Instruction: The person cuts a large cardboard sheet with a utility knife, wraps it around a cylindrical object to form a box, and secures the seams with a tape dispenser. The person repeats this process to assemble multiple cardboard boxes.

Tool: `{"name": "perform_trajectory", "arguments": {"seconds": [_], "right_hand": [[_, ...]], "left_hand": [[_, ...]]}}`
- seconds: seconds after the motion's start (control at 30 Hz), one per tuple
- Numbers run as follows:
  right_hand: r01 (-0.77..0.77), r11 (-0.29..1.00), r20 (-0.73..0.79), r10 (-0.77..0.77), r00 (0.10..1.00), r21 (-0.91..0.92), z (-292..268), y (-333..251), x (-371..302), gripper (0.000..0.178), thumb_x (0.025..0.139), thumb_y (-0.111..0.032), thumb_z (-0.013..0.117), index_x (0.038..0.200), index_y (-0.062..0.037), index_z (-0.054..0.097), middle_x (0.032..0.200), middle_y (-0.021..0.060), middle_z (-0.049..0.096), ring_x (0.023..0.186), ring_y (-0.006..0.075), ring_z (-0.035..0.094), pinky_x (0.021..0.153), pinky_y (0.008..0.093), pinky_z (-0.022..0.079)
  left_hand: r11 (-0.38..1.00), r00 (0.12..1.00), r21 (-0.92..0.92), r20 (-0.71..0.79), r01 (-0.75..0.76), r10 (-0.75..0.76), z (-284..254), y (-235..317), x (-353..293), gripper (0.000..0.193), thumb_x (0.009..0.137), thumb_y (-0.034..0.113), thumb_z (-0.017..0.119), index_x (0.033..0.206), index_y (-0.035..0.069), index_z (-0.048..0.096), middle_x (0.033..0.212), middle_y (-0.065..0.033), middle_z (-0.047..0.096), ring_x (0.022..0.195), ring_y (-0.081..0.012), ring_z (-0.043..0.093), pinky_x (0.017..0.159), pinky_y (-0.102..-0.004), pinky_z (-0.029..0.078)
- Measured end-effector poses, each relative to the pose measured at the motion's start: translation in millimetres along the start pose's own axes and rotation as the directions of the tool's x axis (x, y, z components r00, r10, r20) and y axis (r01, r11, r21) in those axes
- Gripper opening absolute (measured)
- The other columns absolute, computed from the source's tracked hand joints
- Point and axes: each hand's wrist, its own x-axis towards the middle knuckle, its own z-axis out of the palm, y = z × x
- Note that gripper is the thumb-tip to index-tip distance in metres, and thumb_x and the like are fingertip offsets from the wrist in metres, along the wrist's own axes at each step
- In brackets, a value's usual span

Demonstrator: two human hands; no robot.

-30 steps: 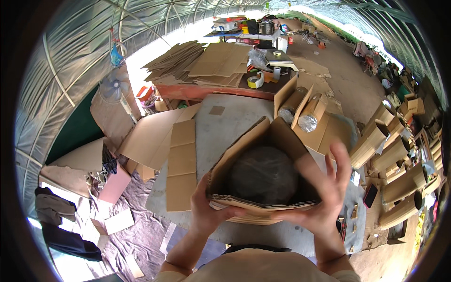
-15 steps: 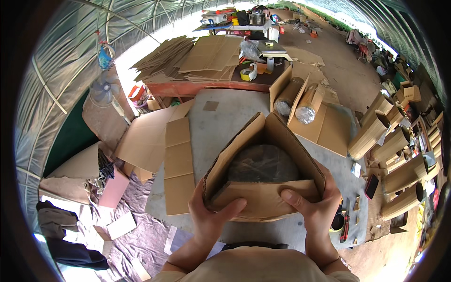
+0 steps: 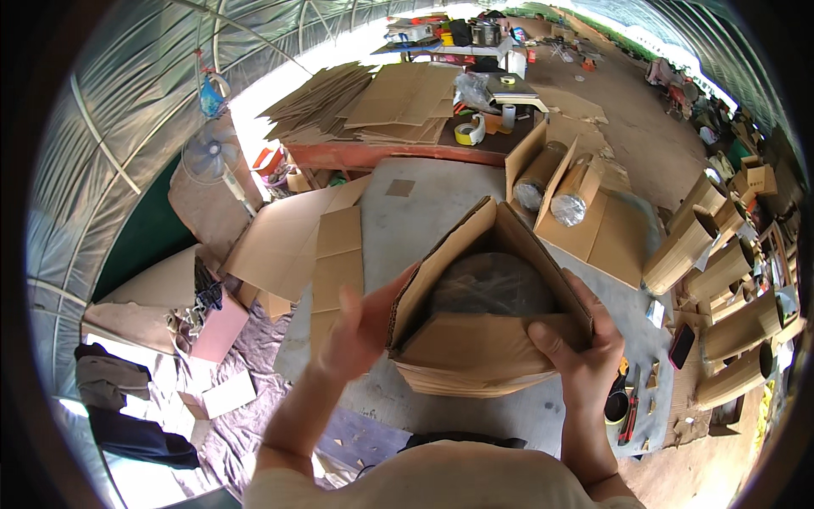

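Observation:
A triangular cardboard box (image 3: 475,355) is in front of me above the grey tabletop (image 3: 398,229), its open end facing up toward me. Inside it sits a dark round thing (image 3: 492,284) wrapped in clear plastic film. My right hand (image 3: 585,339) grips the box's right corner, its thumb pressed on the near panel and its fingers along the outer right wall. Beside the left wall is my left hand (image 3: 360,331), slightly blurred, with the thumb raised and the fingers stretched along the cardboard; whether the fingertips touch it I cannot tell.
Two film-wrapped cylinders (image 3: 577,191) lie in opened cardboard at the far right of the table. Flat cardboard sheets (image 3: 398,97) are stacked behind, near a tape roll (image 3: 469,131). Several cardboard tubes (image 3: 682,250) stand at right, near a phone (image 3: 681,345) and a red cutter (image 3: 628,420).
My left hand has let go of the near panel and moved left, its thumb now off the cardboard. The right hand keeps its hold on the box. The whole view has shifted slightly.

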Motion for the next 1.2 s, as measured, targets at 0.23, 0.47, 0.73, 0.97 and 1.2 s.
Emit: {"name": "perform_trajectory", "arguments": {"seconds": [0.23, 0.47, 0.73, 0.97, 1.2], "right_hand": [[-0.03, 0.998, 0.017, 0.029, 0.999, 0.063, 0.3, -0.7, -2.0, 0.049, 0.067, -0.005, 0.074, 0.113, 0.0009, 0.057, 0.102, 0.0117, 0.064, 0.09, 0.0118, 0.058, 0.082, 0.0237, 0.043], [-0.007, 1.0, 0.068, 0.006, 0.998, 0.023, -0.4, 5.6, -0.8, 0.048, 0.067, -0.001, 0.071, 0.113, 0.0027, 0.056, 0.107, 0.016, 0.061, 0.098, 0.0202, 0.058, 0.087, 0.0283, 0.043], [0.099, 0.992, 0.12, -0.089, 0.989, -0.083, -3.0, 6.6, 1.2, 0.046, 0.07, -0.003, 0.067, 0.113, 0.0044, 0.055, 0.11, 0.0203, 0.058, 0.101, 0.0284, 0.058, 0.087, 0.0329, 0.044], [0.119, 0.991, 0.055, -0.116, 0.992, -0.054, -13.4, 17.9, 7.2, 0.038, 0.074, -0.003, 0.062, 0.111, 0.0041, 0.056, 0.108, 0.0223, 0.058, 0.101, 0.0307, 0.058, 0.086, 0.0336, 0.045], [0.213, 0.977, 0.076, -0.211, 0.974, -0.013, -16.7, 19.4, 13.7, 0.033, 0.073, 0.005, 0.058, 0.106, 0.0021, 0.06, 0.105, 0.0228, 0.06, 0.097, 0.0285, 0.061, 0.081, 0.0292, 0.047]], "left_hand": [[0.736, 0.742, 0.237, 0.084, 0.634, -0.666, -13.3, 40.1, 45.9, 0.064, 0.091, 0.052, 0.025, 0.134, 0.004, 0.03, 0.132, -0.0086, 0.041, 0.119, -0.017, 0.041, 0.095, -0.0322, 0.039], [0.494, 0.488, 0.456, 0.14, 0.74, -0.861, -2.3, 64.2, 76.8, 0.066, 0.089, 0.047, 0.041, 0.138, 0.014, 0.014, 0.134, -0.0076, 0.031, 0.121, -0.0218, 0.037, 0.092, -0.0461, 0.039], [0.229, 0.421, 0.637, -0.166, 0.736, -0.892, 36.0, 70.7, 94.0, 0.072, 0.08, 0.045, 0.06, 0.134, 0.017, 0.021, 0.126, -0.0041, 0.039, 0.113, -0.019, 0.039, 0.08, -0.037, 0.041], [0.204, 0.415, 0.635, -0.202, 0.745, -0.887, 47.7, 60.6, 108.6, 0.075, 0.078, 0.036, 0.065, 0.134, 0.016, 0.021, 0.125, -0.0039, 0.039, 0.113, -0.0169, 0.038, 0.085, -0.0367, 0.039], [0.738, 0.805, 0.416, 0.021, 0.532, -0.593, 36.7, 30.6, 104.9, 0.084, 0.068, 0.011, 0.074, 0.134, 0.003, 0.022, 0.118, -0.0085, 0.044, 0.111, -0.0189, 0.041, 0.096, -0.0313, 0.031]]}}
